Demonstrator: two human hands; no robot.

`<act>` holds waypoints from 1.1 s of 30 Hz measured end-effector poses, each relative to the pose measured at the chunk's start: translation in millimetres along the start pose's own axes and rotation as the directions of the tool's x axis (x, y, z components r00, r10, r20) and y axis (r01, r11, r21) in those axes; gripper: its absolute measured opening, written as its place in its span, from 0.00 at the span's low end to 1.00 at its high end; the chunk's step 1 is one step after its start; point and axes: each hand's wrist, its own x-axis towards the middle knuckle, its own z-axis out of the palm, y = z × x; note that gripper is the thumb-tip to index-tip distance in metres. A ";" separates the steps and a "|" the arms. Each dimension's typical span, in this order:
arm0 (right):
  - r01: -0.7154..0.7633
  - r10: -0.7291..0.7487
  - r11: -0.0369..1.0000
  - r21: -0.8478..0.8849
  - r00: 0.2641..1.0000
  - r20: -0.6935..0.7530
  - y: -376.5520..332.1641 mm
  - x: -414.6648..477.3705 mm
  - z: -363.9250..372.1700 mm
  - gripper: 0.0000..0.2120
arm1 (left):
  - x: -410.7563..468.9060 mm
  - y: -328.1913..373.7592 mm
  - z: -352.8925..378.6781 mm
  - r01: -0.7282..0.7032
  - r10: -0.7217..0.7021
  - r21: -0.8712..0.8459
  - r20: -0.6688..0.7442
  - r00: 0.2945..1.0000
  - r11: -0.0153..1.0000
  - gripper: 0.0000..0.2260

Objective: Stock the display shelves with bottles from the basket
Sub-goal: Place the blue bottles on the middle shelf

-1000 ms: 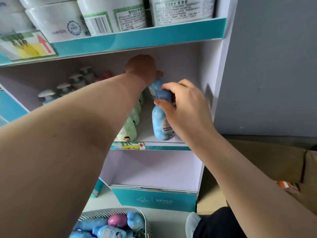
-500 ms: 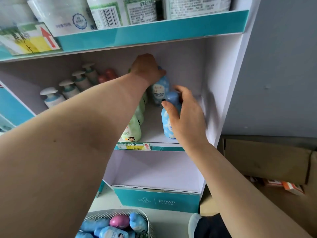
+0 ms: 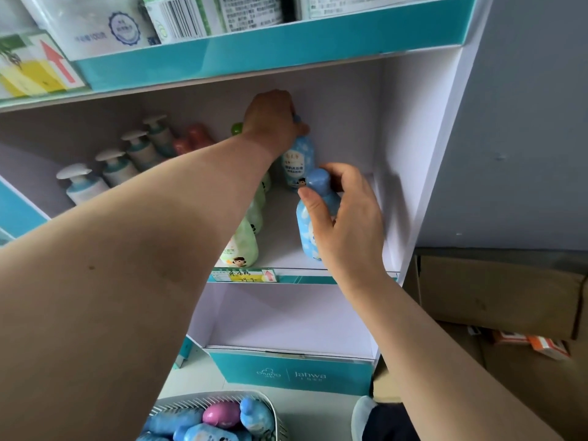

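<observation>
The left hand (image 3: pixel 270 122) gripped the top of the rear blue bottle (image 3: pixel 298 163); the right hand (image 3: pixel 348 227) curled round the front blue bottle (image 3: pixel 306 232) on the shelf (image 3: pixel 280 214).

Lit softly and evenly; dimmed beneath the upper shelf (image 3: pixel 254 55); cast a faint shadow on the side wall (image 3: pixel 393 202); bowed edges near corners; smeared top-left labels (image 3: pixel 35 68)

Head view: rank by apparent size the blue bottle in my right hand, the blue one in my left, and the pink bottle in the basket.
1. Front blue bottle, in the right hand.
2. Rear blue bottle, in the left hand: farther back, possibly same size.
3. Pink bottle in the basket: partly buried.
</observation>
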 end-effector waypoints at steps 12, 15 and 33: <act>-0.037 0.037 0.999 -0.012 0.999 0.007 -0.8 -0.5 -2.4 0.16 | -12.7 5.0 -9.8 0.060 -0.060 -0.020 0.021 0.998 0.998 0.24; -0.084 0.085 0.996 -0.022 0.995 0.051 -5.6 1.5 -5.4 0.14 | -32.9 4.3 -25.7 0.053 -0.053 -0.016 0.017 0.998 0.998 0.18; -0.161 0.206 0.960 -0.229 0.961 0.186 -51.0 -9.9 -7.5 0.11 | -229.3 -64.9 -101.8 0.101 -0.095 -0.059 0.095 0.991 0.993 0.09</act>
